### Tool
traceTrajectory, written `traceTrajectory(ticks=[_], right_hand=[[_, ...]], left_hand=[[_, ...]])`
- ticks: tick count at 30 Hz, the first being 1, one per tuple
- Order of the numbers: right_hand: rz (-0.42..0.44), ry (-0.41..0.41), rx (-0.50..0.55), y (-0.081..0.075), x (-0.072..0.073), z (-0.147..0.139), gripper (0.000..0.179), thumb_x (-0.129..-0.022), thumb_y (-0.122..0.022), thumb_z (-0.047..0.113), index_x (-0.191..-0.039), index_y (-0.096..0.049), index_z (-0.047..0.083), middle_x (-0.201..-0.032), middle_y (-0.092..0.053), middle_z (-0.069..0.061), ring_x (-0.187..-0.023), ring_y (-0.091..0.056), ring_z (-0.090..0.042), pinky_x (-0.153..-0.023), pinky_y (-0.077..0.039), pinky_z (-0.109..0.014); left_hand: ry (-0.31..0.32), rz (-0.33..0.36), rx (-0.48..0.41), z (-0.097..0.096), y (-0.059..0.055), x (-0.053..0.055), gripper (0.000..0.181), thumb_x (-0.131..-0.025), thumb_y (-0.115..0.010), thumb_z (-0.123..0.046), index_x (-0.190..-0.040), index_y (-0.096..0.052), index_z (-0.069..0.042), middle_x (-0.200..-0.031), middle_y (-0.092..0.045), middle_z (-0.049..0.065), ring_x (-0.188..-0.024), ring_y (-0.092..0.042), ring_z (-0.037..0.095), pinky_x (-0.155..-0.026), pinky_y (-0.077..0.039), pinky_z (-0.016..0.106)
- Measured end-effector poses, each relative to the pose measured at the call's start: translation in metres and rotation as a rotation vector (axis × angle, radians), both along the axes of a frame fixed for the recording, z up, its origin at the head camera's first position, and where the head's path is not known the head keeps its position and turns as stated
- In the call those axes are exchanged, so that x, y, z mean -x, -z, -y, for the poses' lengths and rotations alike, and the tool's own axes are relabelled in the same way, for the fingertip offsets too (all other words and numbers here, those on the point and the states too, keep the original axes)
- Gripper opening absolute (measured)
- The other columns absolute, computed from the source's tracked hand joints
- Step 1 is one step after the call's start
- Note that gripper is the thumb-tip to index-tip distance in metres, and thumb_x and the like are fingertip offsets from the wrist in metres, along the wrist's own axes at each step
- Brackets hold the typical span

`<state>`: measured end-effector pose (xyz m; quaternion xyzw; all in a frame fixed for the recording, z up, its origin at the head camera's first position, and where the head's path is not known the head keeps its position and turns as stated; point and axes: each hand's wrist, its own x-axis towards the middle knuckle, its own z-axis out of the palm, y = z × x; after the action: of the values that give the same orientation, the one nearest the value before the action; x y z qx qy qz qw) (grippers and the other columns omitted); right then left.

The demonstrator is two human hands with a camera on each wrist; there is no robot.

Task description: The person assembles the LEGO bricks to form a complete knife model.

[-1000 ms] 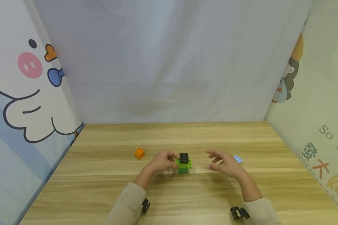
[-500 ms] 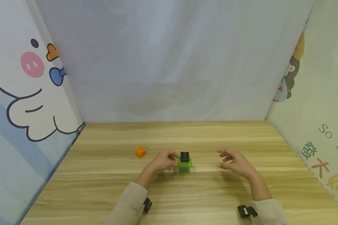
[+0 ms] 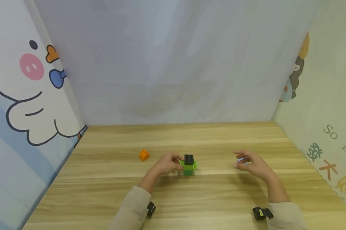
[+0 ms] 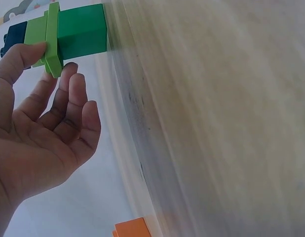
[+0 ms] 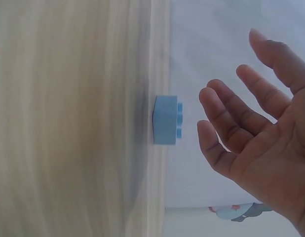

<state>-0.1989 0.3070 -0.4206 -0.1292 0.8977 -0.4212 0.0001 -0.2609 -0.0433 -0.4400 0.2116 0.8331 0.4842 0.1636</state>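
Note:
My left hand (image 3: 166,164) pinches the left end of a lime green plate (image 4: 52,39) in a small stack of building bricks. That stack stands upright on the table, with a green brick (image 3: 188,172) at the bottom, a lime brick above it and a black studded brick (image 3: 188,159) on top. In the left wrist view, the thumb lies on the plate's near side and the fingertips are at its lower end. My right hand (image 3: 255,165) hovers with loosely bent, spread fingers and holds nothing. Beside them, a light blue brick (image 5: 166,120) sits on the table, studs up, partly hidden by the fingers in the head view.
An orange sloped brick (image 3: 144,155) lies on the wooden table (image 3: 109,195) to the left of the left hand. A pale cloth (image 3: 173,64) hangs along the table's back edge, with printed cloth panels at both sides.
My right hand has moved right, away from the stack and over to the light blue brick. The left hand keeps its hold on the stack in about the same place.

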Motion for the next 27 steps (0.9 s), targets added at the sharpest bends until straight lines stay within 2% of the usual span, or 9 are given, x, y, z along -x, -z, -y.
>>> traceTrajectory(ticks=[14, 22, 27], right_hand=[[0.012, 0.044, 0.009, 0.002, 0.004, -0.026, 0.056, -0.083, -0.071, 0.018, -0.128, -0.048, -0.008, -0.115, -0.055, -0.027, -0.099, -0.055, -0.041, -0.077, -0.048, -0.047], [0.06, 0.084, -0.033, 0.003, 0.006, -0.034, 0.06, -0.082, -0.072, 0.02, -0.13, -0.047, -0.006, -0.12, -0.051, -0.031, -0.102, -0.053, -0.041, -0.08, -0.046, -0.05], [0.094, 0.079, -0.026, 0.008, 0.011, -0.038, 0.062, -0.082, -0.072, 0.02, -0.13, -0.045, -0.008, -0.121, -0.049, -0.033, -0.103, -0.052, -0.043, -0.08, -0.046, -0.05]], left_hand=[[-0.005, -0.008, 0.013, 0.001, -0.003, -0.001, 0.031, -0.077, -0.072, -0.007, -0.107, -0.065, -0.001, -0.095, -0.061, 0.004, -0.085, -0.056, 0.018, -0.065, -0.05, 0.029], [-0.005, 0.005, 0.009, 0.001, 0.0, 0.0, 0.031, -0.078, -0.072, -0.008, -0.108, -0.064, -0.002, -0.093, -0.06, 0.003, -0.084, -0.056, 0.018, -0.065, -0.05, 0.03], [-0.002, -0.001, 0.014, 0.002, 0.0, 0.002, 0.031, -0.078, -0.072, -0.008, -0.108, -0.065, -0.002, -0.093, -0.06, 0.003, -0.084, -0.056, 0.017, -0.064, -0.05, 0.029]])
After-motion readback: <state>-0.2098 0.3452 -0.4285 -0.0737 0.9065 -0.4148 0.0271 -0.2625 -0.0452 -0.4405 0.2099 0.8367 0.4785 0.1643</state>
